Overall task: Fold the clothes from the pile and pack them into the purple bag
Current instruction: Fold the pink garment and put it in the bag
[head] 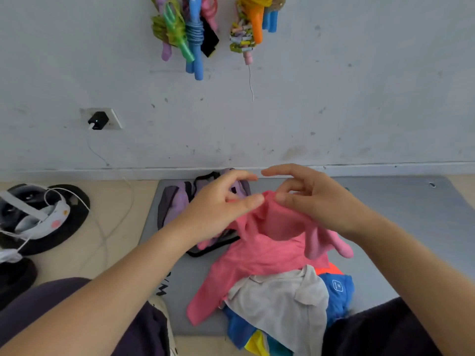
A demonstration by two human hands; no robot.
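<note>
A pink garment hangs lifted above the pile, held up at its top edge. My left hand pinches that edge between thumb and fingers. My right hand pinches the same edge just to the right, its other fingers spread. Below lies the pile: a beige shirt on top, blue clothing with an orange bit, and yellow and teal cloth at the bottom. The purple bag with black straps lies on the grey mat behind my left hand, partly hidden by it.
A grey mat lies on the floor against a white wall. Skipping ropes hang on the wall above. At left are black round objects, a headset and white cables. My dark-trousered knees frame the pile.
</note>
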